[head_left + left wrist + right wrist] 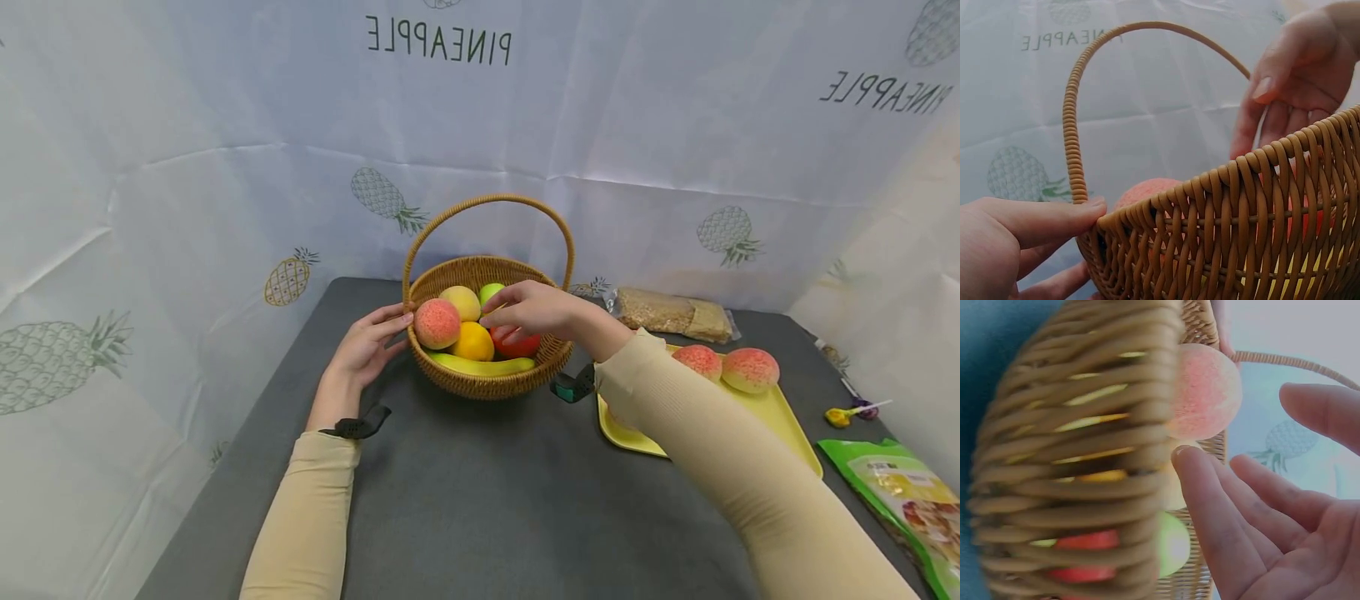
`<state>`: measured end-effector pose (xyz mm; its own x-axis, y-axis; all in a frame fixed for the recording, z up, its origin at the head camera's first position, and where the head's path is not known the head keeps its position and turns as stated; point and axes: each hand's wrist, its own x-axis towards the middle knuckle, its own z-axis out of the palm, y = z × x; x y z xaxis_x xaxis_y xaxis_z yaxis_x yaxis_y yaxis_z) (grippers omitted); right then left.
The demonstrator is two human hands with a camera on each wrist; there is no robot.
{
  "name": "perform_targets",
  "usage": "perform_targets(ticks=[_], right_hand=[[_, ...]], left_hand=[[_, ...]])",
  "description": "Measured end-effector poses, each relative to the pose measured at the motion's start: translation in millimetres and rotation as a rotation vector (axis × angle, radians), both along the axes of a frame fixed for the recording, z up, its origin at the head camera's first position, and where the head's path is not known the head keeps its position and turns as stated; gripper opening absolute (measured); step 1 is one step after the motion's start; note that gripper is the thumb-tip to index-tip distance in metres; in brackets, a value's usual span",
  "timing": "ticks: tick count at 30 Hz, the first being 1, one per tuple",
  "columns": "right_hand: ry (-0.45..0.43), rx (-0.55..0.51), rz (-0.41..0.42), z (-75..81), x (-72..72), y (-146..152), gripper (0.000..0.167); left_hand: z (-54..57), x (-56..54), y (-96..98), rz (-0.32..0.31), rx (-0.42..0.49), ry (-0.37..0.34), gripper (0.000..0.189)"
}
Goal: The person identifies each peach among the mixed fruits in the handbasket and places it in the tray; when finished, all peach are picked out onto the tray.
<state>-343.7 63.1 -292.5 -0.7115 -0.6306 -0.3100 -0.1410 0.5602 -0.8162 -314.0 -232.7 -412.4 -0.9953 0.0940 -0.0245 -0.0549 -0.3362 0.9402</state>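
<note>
A brown wicker basket (491, 387) with a tall arched handle holds a pink peach (437, 323), a pale yellow round fruit (462, 302), a green fruit (490, 292), an orange (473, 342), a red fruit (521, 343) and a banana (480, 365). My left hand (363, 350) touches the basket's left side with mostly straight fingers; in the left wrist view one fingertip (1092, 204) rests by the handle's base. Over the fruit, inside the handle's arch, hovers my right hand (534, 309). Its fingers are loosely bent and hold nothing in the right wrist view.
Right of the basket lies a yellow tray (772, 425) with peaches (750, 370), partly hidden by my right sleeve. Behind it sits a clear bag of tan food (667, 313). Lollipops (838, 417) and a green packet (900, 500) lie at the right edge. A pineapple-print curtain (480, 125) closes the back.
</note>
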Motion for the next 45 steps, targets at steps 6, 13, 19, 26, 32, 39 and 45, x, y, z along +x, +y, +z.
perform_targets(ticks=[6,13,19,26,32,39,45], right_hand=[[0.012,0.033,0.013,4.8,-7.7,-17,0.055],[0.007,0.012,-0.024,-0.7,-20.5,-30,0.053],[0.022,0.017,-0.027,1.5,-36.1,-42,0.049],[0.060,0.065,0.075,4.9,-44.7,-57,0.054],[0.110,0.102,0.188,-3.3,-47.7,-66,0.068],[0.118,0.153,0.248,-11.5,-52.0,-71,0.079],[0.093,0.163,0.239,-12.1,-53.9,-66,0.078]], left_hand=[[-0.7,-0.4,-0.5,-0.001,-0.008,-0.003,0.050],[-2.0,-3.1,0.2,0.001,0.004,-0.003,0.042],[-3.1,-3.4,-0.8,-0.006,-0.012,-0.002,0.047],[-0.4,-3.4,-1.3,-0.001,-0.011,0.012,0.047],[1.3,-3.8,-0.5,0.004,-0.012,0.016,0.044],[-0.9,-3.2,0.0,0.007,-0.008,0.009,0.042],[-0.7,-5.1,1.1,0.013,-0.018,0.012,0.046]])
